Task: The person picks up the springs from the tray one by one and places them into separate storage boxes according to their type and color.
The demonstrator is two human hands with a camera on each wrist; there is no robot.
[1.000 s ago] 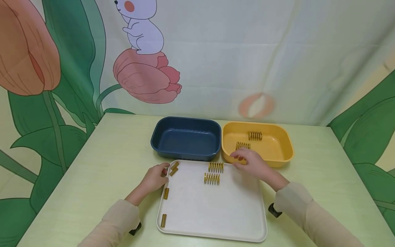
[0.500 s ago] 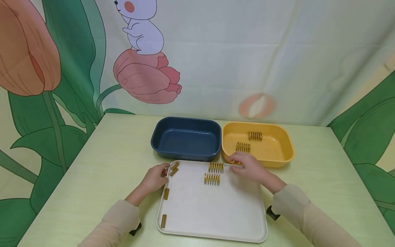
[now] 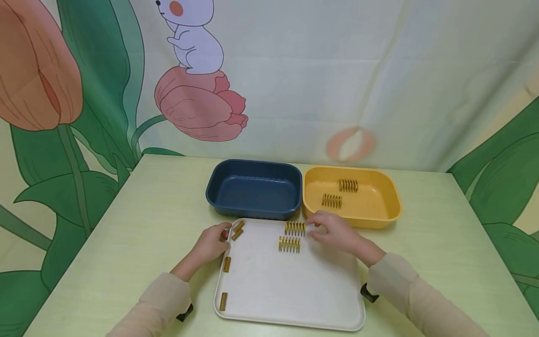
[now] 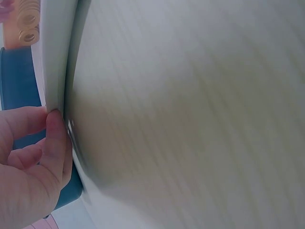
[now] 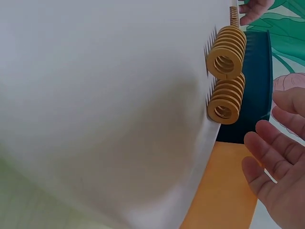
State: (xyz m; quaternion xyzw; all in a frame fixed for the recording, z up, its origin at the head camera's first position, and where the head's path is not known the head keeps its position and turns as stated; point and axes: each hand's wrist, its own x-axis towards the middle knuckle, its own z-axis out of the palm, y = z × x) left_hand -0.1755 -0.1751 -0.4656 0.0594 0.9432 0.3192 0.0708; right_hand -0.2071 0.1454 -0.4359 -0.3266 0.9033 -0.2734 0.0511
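Note:
My left hand (image 3: 210,243) pinches the left rim of a white tray (image 3: 290,285) between thumb and fingers, clearly seen in the left wrist view. Over the tray's far edge is my right hand (image 3: 334,231), its fingers spread with nothing between them. Its fingertips are right beside the far large gold spring (image 3: 295,229). A second large spring (image 3: 289,244) lies just nearer on the tray. In the right wrist view both large springs (image 5: 226,102) lie left of the open fingers (image 5: 259,148). Small gold springs (image 3: 227,264) lie along the tray's left side, two of them in the far left corner.
Behind the tray stand a dark blue bin (image 3: 254,187) with nothing in it and a yellow bin (image 3: 375,201) to its right. Two large springs (image 3: 348,186) lie in the yellow bin. A printed curtain (image 3: 294,93) hangs behind the table (image 3: 147,210).
My right hand has moved left and slightly nearer, from the yellow bin's front rim to beside the far large spring. The left hand stays on the tray rim.

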